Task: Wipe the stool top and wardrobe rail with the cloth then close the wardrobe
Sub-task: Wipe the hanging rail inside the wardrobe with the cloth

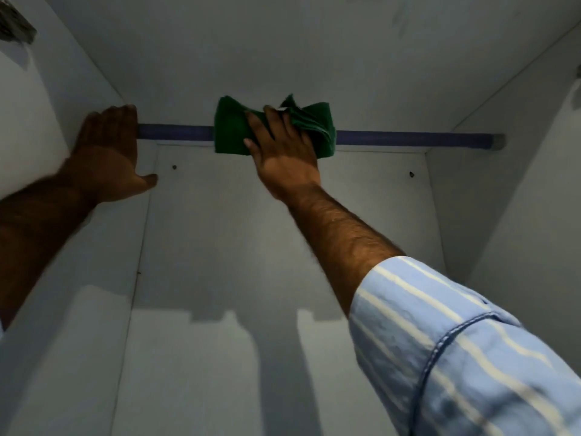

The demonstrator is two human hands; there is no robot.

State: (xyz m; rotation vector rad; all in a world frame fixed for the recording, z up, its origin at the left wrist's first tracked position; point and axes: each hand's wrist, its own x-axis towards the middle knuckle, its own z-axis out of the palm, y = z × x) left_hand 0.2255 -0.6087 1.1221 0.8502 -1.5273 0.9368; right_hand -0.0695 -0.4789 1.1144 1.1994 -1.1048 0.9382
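Observation:
I look up into an open white wardrobe. A blue rail (408, 138) runs across it from the left wall to the right wall. A folded green cloth (231, 127) is wrapped over the rail near its middle, and my right hand (283, 155) is shut on the cloth and the rail together. At the rail's left end, my left hand (108, 149) lies flat against the left side wall, fingers together, holding nothing. The stool is not in view.
The wardrobe's back panel (283, 231) shows two small holes below the rail. The ceiling panel (283, 51) is close above the rail. The right side wall (471, 199) stands beyond the rail's grey end socket (500, 141). A dark object (15, 26) sits at the top left corner.

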